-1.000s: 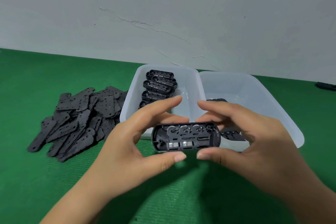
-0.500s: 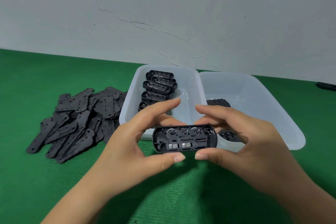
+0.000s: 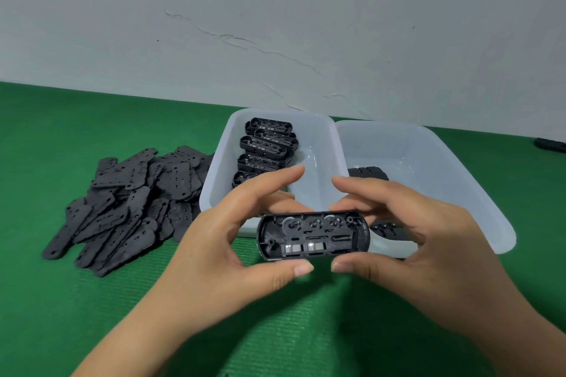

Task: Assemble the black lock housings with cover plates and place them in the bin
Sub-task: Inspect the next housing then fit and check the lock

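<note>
— Which way is that lock housing (image 3: 313,236) lying?

— Long axis running left to right, open side tipped up toward the person's face, so you see the spring and the little metal blocks inside. It's held in the air over the green desk (image 3: 92,300), just in front of the two white bins.

— And the hands?

— The left hand (image 3: 214,254) pinches its left end, thumb under the near edge, fingers (image 3: 275,180) curled over the far edge. The right hand (image 3: 428,251) mirrors that on the right end. Both grip it; neither is spread flat.

— What else?

— More housings stacked in the left bin (image 3: 214,190), a few black pieces in the right bin (image 3: 477,193), and a heap of cover plates (image 3: 128,202) on the desk to the left.
</note>
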